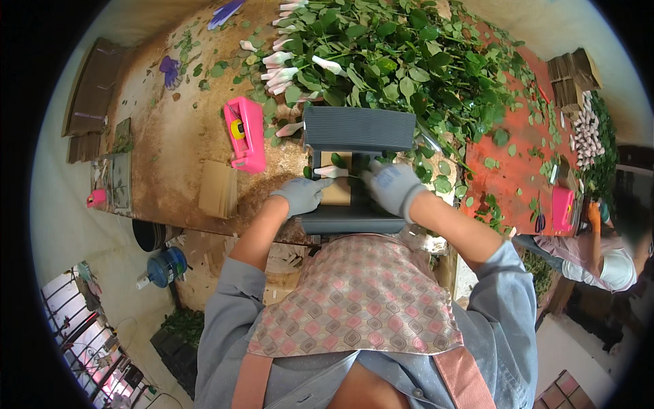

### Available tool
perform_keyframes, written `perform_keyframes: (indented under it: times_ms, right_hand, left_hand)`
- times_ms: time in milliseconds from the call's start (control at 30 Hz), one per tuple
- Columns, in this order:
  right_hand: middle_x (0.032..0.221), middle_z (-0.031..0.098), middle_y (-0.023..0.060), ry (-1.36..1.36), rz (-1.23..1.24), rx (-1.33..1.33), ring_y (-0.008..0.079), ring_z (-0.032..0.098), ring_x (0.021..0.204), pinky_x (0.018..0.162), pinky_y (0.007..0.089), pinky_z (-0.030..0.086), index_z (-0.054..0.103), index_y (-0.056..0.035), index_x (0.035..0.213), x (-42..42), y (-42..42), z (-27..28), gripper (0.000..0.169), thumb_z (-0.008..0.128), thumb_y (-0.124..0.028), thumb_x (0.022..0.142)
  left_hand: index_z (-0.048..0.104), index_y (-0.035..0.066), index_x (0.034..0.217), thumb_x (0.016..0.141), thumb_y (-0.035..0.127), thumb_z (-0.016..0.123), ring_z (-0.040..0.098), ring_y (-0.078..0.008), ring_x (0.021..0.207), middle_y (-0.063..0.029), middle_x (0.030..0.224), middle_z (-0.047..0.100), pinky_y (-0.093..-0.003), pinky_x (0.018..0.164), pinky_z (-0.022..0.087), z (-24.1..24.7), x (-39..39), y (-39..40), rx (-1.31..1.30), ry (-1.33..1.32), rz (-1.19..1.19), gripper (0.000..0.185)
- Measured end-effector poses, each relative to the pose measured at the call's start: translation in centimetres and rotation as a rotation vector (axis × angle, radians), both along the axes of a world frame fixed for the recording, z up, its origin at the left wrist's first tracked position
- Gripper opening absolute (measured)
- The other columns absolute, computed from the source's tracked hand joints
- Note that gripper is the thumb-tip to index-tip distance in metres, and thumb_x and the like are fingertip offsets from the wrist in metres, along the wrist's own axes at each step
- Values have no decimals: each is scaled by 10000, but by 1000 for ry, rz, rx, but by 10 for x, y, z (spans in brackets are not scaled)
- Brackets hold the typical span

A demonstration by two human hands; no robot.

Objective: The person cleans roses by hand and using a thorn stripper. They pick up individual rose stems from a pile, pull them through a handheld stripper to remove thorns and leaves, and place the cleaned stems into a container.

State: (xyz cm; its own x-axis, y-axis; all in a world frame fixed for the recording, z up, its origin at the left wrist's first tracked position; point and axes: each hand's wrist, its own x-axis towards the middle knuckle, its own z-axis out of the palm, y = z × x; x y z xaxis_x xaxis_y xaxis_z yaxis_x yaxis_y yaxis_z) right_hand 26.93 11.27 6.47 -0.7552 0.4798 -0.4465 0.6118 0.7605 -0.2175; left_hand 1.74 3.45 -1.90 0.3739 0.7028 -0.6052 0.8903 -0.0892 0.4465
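A dark grey ribbed holder (359, 128) stands before me, with a piece of tan cardboard (336, 193) between its two raised ends. Over the cardboard lies a rose bud in a white mesh sleeve (332, 172), pointing left. Its stem runs right into my gloved right hand (392, 185), whose fingers are closed around it and slightly blurred. My gloved left hand (302, 195) is at the holder's left side, index finger stretched out just below the bud; whether it pinches anything is hidden. Another sleeved bud (289, 129) lies left of the holder's far end.
A large heap of leafy rose stems (398, 61) covers the far side. Left stand a pink tape dispenser (246, 135) and folded cardboard sheets (218, 189). Purple gloves (170, 71) lie farther off. On the red table (498, 189) are scissors (540, 222); a person (608, 266) works at far right.
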Motion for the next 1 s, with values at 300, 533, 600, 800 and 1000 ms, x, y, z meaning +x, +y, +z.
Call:
perform_keyframes:
  times_ms: [300, 533, 600, 800, 1000]
  right_hand:
    - [941, 700, 183, 58, 206, -334, 394, 687, 843, 736, 475, 533, 566, -41, 1197, -41, 0, -80, 284, 538, -183, 953]
    - [1040, 685, 213, 74, 172, -430, 392, 691, 910, 763, 476, 538, 531, -44, 1247, -38, -4, -98, 314, 518, -125, 944]
    - [1036, 687, 213, 84, 172, -435, 394, 691, 911, 773, 476, 541, 526, -43, 1255, -39, -3, -98, 312, 496, -110, 951]
    - [1051, 702, 212, 90, 169, -433, 394, 696, 931, 780, 477, 544, 526, -29, 1294, -40, -5, -96, 338, 409, -112, 989]
    - [995, 712, 197, 77, 252, -363, 385, 706, 881, 766, 478, 543, 543, -52, 1265, -42, -10, -98, 316, 434, -121, 977]
  left_hand:
    - [718, 105, 1104, 926, 262, 635, 683, -342, 969, -136, 1047, 724, -439, 867, 532, 39, -20, 7, 50, -273, 269, 252]
    - [692, 76, 967, 900, 270, 678, 659, -351, 935, -145, 964, 667, -446, 818, 513, -1, -9, 1, 23, -68, -33, 205]
    - [672, 64, 942, 892, 252, 670, 655, -357, 919, -157, 937, 655, -454, 804, 509, -6, -11, 1, 75, -70, -103, 195]
    - [676, 52, 939, 908, 293, 617, 676, -336, 909, -153, 907, 679, -452, 814, 519, 17, -39, 5, 210, 50, -244, 250]
    - [627, 101, 1061, 887, 318, 631, 651, -335, 904, -103, 959, 659, -454, 806, 489, 72, -82, -2, 178, 229, -52, 278]
